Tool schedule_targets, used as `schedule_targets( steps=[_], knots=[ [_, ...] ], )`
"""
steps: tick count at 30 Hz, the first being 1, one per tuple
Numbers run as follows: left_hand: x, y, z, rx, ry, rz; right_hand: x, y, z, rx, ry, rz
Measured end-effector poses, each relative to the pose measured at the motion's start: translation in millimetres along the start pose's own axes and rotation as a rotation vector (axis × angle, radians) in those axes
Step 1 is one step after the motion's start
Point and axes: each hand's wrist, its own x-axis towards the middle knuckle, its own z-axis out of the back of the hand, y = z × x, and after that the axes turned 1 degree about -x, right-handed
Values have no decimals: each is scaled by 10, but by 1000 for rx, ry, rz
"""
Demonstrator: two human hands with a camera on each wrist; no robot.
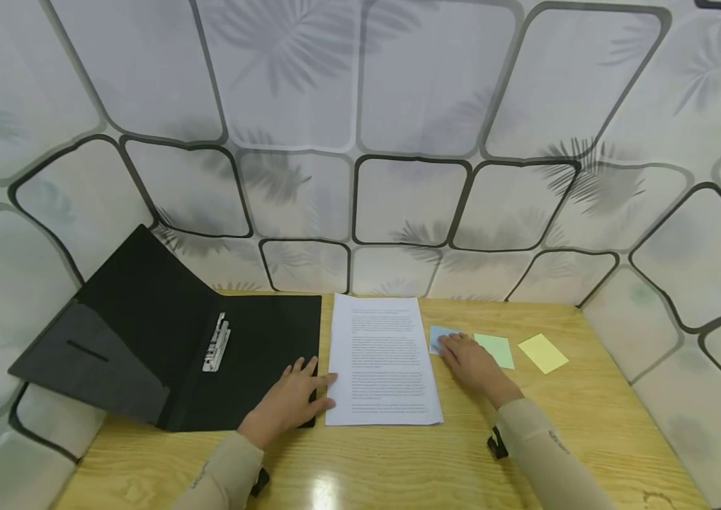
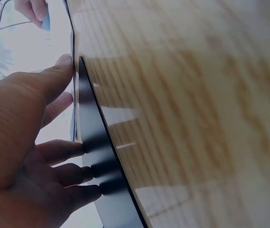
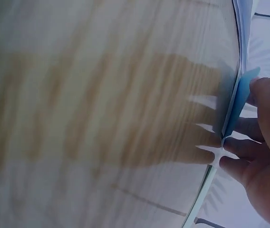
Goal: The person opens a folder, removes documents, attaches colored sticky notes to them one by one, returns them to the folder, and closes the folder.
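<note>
A printed stack of white paper (image 1: 386, 361) lies on the table just right of an open black folder (image 1: 271, 329). My left hand (image 1: 293, 397) spreads its fingers over the folder's right edge. Its thumb and index finger reach the left side of the paper, while the other fingertips touch the black cover (image 2: 94, 126) in the left wrist view. Right of the paper, my right hand (image 1: 472, 361) pinches a blue sticky note (image 1: 435, 341). In the right wrist view the blue note (image 3: 242, 97) tilts up from the table at the thumb.
A green sticky note (image 1: 497, 352) and a yellow one (image 1: 544, 353) lie to the right on the wooden table (image 1: 373, 467). Inside the folder is a metal clip (image 1: 215, 347). The folder's left cover leans against the patterned wall (image 1: 309, 191) behind the table.
</note>
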Motion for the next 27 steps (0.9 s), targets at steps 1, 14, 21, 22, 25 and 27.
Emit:
schedule_targets(
  steps=[1, 14, 21, 22, 25, 27],
  knots=[
    [-1, -4, 2, 1, -1, -1, 1, 2, 1, -2, -12, 8],
    [2, -31, 11, 7, -6, 7, 30, 41, -37, -28, -260, 27],
    [24, -15, 12, 6, 4, 8, 5, 13, -21, -101, -523, 85],
    [28, -12, 15, 2, 5, 8, 11, 5, -27, -112, -563, 94],
    [35, -21, 28, -7, -10, 3, 29, 33, -1, -132, -655, 141],
    [43, -31, 18, -3, -47, -22, 33, 91, 24, -139, -685, 177]
  ],
)
